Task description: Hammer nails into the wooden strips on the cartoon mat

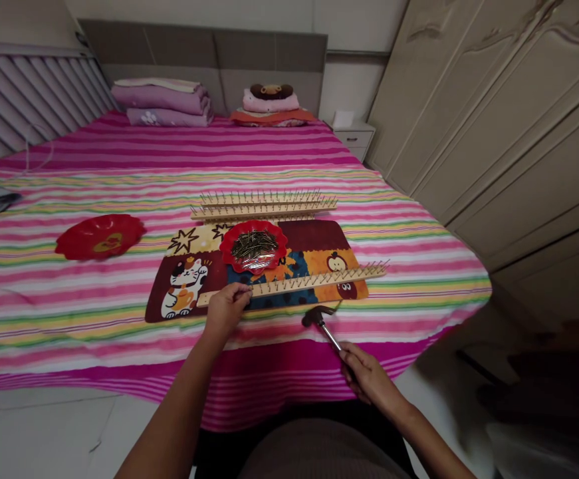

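A long wooden strip (289, 286) lies across a patterned mat (155, 296), with a row of nails standing up along it toward the right. My left hand (229, 306) is at the strip near its left end, fingertips pinched together beside the nails; whatever is between them is too small to make out. In my right hand (363, 372) is a claw hammer (330, 334), gripped by its handle, its dark head hanging just in front of the strip and apart from it. Behind the strip, a red scalloped dish (226, 256) holds a heap of nails (254, 245).
Beyond the dish lie several nail-studded wooden strips (264, 207). Another red dish (82, 236) sits at left on the striped bedspread (34, 303). Folded bedding (162, 103) is stacked by the headboard (269, 53). A wardrobe (508, 126) lines the right side.
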### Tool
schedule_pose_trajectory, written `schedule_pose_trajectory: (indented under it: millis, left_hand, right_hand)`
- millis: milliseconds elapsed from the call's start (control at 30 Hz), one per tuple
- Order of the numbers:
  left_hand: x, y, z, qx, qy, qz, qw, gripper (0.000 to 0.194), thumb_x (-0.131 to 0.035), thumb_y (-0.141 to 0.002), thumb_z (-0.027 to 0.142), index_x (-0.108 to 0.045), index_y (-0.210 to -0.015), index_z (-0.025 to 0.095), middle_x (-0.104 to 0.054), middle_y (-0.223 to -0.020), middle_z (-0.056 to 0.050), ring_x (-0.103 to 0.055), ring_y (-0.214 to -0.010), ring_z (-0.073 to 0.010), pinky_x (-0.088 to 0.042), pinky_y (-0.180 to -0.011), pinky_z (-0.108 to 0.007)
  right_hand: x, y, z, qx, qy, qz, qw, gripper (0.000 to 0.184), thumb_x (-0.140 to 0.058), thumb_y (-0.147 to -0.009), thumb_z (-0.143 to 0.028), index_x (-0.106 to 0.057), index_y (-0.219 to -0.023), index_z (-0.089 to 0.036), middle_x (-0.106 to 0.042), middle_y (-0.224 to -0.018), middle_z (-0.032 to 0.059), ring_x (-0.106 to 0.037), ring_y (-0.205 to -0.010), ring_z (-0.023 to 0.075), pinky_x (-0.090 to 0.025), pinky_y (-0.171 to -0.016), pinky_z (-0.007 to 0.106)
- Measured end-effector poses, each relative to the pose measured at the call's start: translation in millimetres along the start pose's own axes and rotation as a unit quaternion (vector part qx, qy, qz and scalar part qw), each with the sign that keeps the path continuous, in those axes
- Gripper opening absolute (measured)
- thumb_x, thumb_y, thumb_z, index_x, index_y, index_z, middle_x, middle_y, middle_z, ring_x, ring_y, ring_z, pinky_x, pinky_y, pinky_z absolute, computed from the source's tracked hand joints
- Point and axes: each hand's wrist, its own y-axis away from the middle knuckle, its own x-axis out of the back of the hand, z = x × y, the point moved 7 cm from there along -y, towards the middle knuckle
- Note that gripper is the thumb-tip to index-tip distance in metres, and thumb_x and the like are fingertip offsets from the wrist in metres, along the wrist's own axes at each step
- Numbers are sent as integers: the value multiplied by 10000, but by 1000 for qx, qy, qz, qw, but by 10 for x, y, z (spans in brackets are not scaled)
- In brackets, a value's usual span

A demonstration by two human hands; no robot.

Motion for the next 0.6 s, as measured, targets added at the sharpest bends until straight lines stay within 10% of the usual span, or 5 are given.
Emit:
schedule_pose_trajectory:
  millis: [400, 600]
  left_hand:
    - [-35, 58, 85, -116, -100, 50, 987, 128, -532, -755, 264, -651, -753, 217, -680, -788, -10, -607, -753, -153, -437, -705, -251]
    - [-43, 66, 55, -127, -141, 58, 980, 135, -509, -754, 226, -637, -721, 199, -636, -700, -8, -578, -669, -139, -406, -625, -238]
  right_hand:
    - [-657, 91, -1281, 238, 127, -57, 961, 303, -382, -884, -402, -568, -978, -183, -404, -550, -58, -385, -505, 104, -314, -481, 217]
    - [-793, 10, -1417, 273, 223, -62, 934, 225, -400, -872, -282, -597, -915, -183, -441, -582, -45, -401, -529, 104, -320, -509, 215]
